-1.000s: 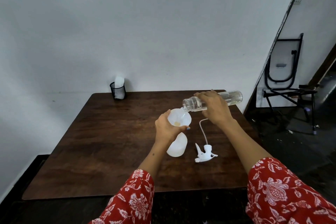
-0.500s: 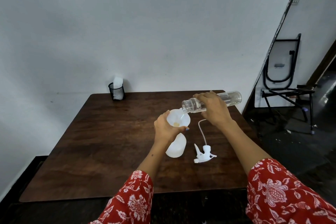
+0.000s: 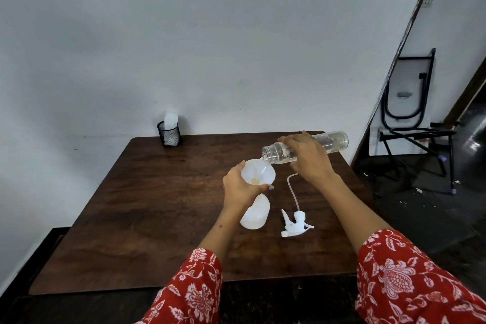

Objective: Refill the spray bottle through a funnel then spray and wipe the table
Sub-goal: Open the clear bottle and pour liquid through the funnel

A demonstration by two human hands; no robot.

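Barely anything is shifting: right hand [image 3: 310, 159] is still gripping the tilted clear plastic bottle [image 3: 332, 141], its mouth just above the white plastic funnel [image 3: 259, 176] that the left hand [image 3: 240, 188] is clasping; pouring slowly avoids overflow.

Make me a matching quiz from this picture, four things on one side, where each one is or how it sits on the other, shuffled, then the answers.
Things:
1. clear bottle
2. funnel
3. sprayer head
4. mesh cup

States:
A. lying loose on the table, tube trailing
B. at the far edge by the wall, white paper inside
C. tipped on its side in the right hand
D. held by the left hand atop the white bottle

Pairs: 1-C, 2-D, 3-A, 4-B
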